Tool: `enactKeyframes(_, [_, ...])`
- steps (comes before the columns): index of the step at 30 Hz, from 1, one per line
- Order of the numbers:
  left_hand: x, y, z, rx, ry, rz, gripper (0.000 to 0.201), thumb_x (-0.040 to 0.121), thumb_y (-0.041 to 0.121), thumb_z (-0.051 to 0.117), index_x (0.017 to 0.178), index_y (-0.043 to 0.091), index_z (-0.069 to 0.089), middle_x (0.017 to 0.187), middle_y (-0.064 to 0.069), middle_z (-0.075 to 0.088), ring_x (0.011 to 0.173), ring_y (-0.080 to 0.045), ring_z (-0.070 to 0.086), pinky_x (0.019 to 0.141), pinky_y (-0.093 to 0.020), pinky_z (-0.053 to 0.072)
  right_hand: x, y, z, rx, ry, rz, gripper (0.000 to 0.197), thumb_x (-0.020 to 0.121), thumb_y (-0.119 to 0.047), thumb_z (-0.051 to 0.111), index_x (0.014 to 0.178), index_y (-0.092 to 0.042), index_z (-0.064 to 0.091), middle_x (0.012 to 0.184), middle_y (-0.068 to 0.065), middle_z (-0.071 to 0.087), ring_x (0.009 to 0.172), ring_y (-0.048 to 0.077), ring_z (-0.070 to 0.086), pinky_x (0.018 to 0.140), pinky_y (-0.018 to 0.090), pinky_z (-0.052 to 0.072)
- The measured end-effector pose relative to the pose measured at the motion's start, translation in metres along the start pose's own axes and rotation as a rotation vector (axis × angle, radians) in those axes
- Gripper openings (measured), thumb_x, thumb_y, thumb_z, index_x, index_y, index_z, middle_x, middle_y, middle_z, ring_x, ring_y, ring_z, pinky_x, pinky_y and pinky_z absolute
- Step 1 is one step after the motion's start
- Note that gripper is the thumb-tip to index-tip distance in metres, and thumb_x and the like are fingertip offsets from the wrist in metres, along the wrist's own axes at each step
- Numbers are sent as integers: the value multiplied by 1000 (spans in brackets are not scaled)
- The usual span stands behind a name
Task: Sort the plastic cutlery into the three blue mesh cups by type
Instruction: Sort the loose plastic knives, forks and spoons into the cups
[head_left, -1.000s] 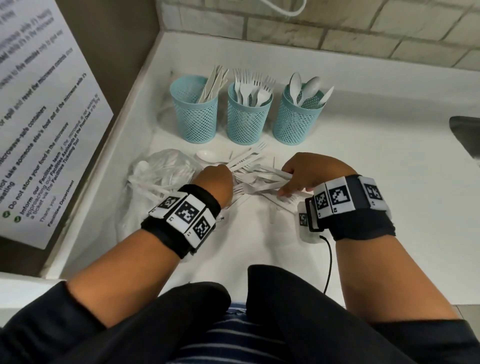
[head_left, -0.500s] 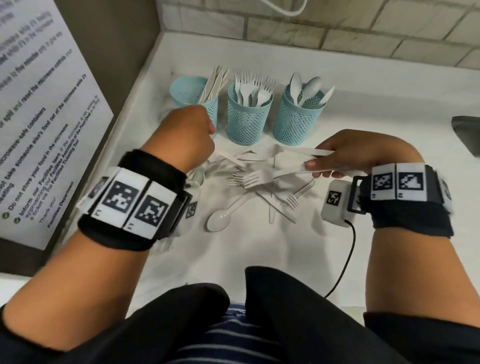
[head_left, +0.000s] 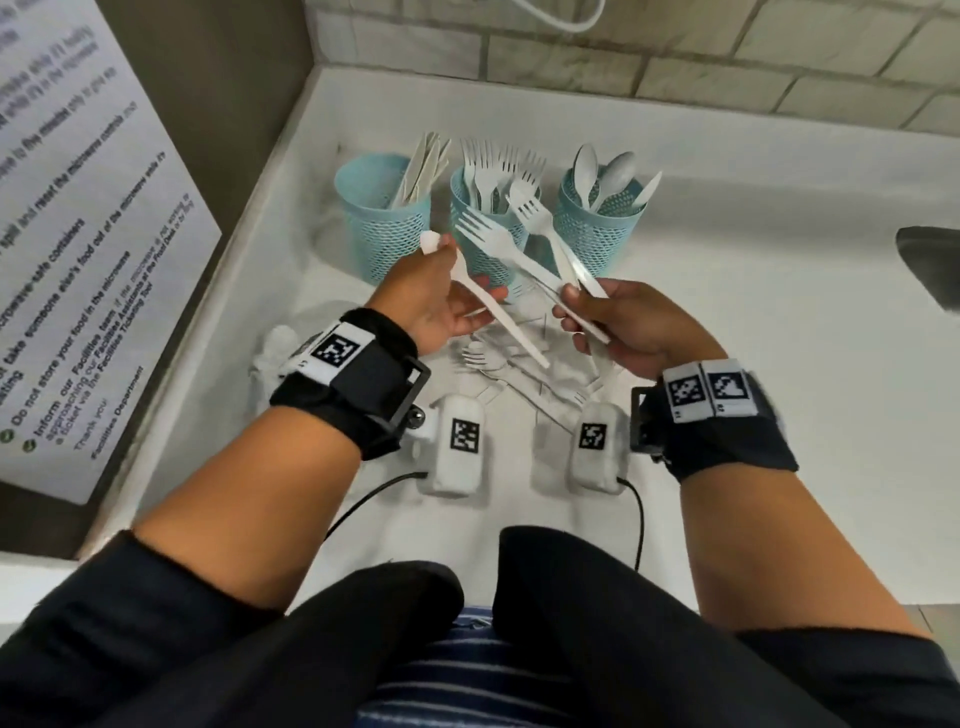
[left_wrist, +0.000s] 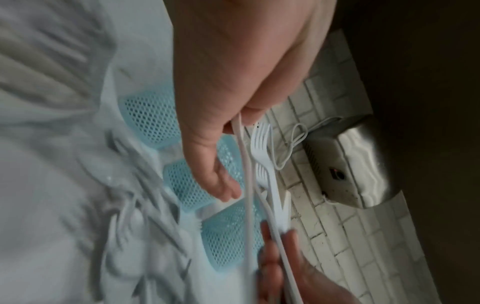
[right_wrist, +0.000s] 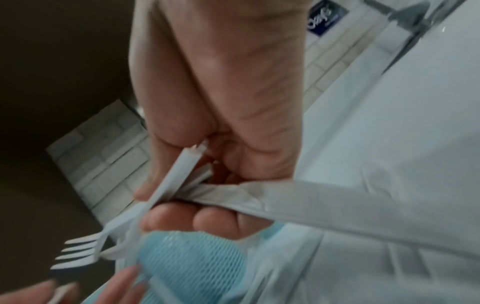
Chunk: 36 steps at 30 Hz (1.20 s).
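Observation:
Three blue mesh cups stand in a row: the knife cup (head_left: 382, 223), the fork cup (head_left: 485, 249) and the spoon cup (head_left: 597, 234). My right hand (head_left: 576, 306) grips two white forks (head_left: 498, 244) by their handles, with the tines raised in front of the fork cup. In the right wrist view the right hand (right_wrist: 182, 195) closes round those handles and the fork tines (right_wrist: 78, 253) show. My left hand (head_left: 457, 291) pinches a thin white utensil (head_left: 498, 317) beside the forks; its type is unclear. The left hand (left_wrist: 228, 144) shows this utensil (left_wrist: 246, 185) edge-on.
A loose pile of cutlery (head_left: 519, 374) lies on the white counter (head_left: 753, 415) under my hands. A crumpled plastic bag (head_left: 275, 348) sits at the left. A wall sign (head_left: 78, 260), a brick wall behind the cups and a dark object (head_left: 930, 265) at the right edge bound the space.
My right hand has lifted the forks off the pile and up toward the fork cup. My left hand has come back from the knife cup to the centre, holding a utensil.

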<state>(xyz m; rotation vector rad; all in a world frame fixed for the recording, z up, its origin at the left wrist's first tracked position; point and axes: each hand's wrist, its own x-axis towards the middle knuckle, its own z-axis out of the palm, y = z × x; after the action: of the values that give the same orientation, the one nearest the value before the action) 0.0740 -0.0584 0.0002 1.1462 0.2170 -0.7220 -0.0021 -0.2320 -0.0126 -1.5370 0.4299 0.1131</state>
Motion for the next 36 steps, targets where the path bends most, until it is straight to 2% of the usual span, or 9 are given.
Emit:
enactKeyframes(3, [8, -8, 5, -116, -71, -24, 43, 100, 41, 25, 123, 13, 49, 123, -18, 60, 91, -29, 67, 68, -41, 55, 2, 6, 21, 99, -31, 14, 16, 93, -10, 52, 79, -7, 60, 57, -3, 64, 49, 5, 57, 46, 15, 47])
enactKeyframes(7, [10, -15, 10, -225, -126, 23, 49, 99, 38, 31, 127, 3, 50, 122, -20, 61, 105, -33, 63, 75, -42, 56, 1, 5, 40, 106, -65, 37, 13, 92, -11, 54, 83, -7, 63, 60, 1, 67, 51, 10, 61, 50, 19, 50])
enactKeyframes(9, [8, -19, 11, -188, -125, 74, 32, 98, 26, 41, 110, 1, 57, 105, -17, 68, 91, -29, 66, 71, -37, 57, 3, 5, 44, 56, -51, 40, 13, 91, -15, 57, 86, -5, 64, 72, 10, 65, 60, 18, 58, 55, 24, 50])
enactKeyframes(12, [12, -23, 9, -110, -125, 96, 17, 95, 10, 49, 85, 2, 60, 82, -12, 66, 74, -24, 63, 69, -39, 56, 5, 4, 45, -13, -30, 53, 21, 91, -22, 57, 87, -3, 64, 73, 6, 61, 57, 11, 57, 54, 19, 51])
enactKeyframes(18, [16, -27, 6, -123, -201, 95, 16, 95, 2, 44, 94, 0, 60, 98, -9, 64, 90, -15, 62, 69, -25, 58, 5, 3, 38, -164, -83, 80, 41, 91, -38, 53, 93, 1, 66, 83, 20, 67, 76, 31, 59, 71, 39, 50])
enactKeyframes(22, [18, -25, -1, -116, -216, 107, 16, 94, 6, 48, 94, 4, 64, 87, -8, 71, 79, -15, 68, 80, -28, 55, 2, -1, 32, -205, -132, 199, 56, 90, -54, 42, 92, -4, 66, 72, 9, 67, 61, 19, 63, 57, 31, 55])
enactKeyframes(30, [18, -17, -5, -165, -206, 181, 13, 93, 2, 49, 95, 4, 61, 78, 1, 73, 75, -8, 71, 72, -24, 58, 2, 5, 19, -89, -352, 334, 80, 84, -71, 13, 87, -9, 64, 70, 6, 65, 60, 18, 62, 63, 33, 56])
enactKeyframes(33, [17, -14, -7, -192, -209, 198, 12, 93, 3, 49, 94, 5, 60, 76, 1, 74, 75, -10, 71, 76, -26, 56, 1, 8, 14, -71, -371, 312, 64, 92, -59, 21, 88, -10, 63, 69, 3, 62, 54, 11, 57, 53, 25, 51])
enactKeyframes(36, [18, -12, -11, -214, -205, 202, 11, 94, 4, 48, 95, 6, 58, 76, 0, 74, 75, -12, 71, 74, -28, 58, 0, 10, 6, -40, -349, 235, 20, 95, -13, 44, 92, -7, 62, 67, 0, 61, 49, 4, 55, 44, 16, 47])
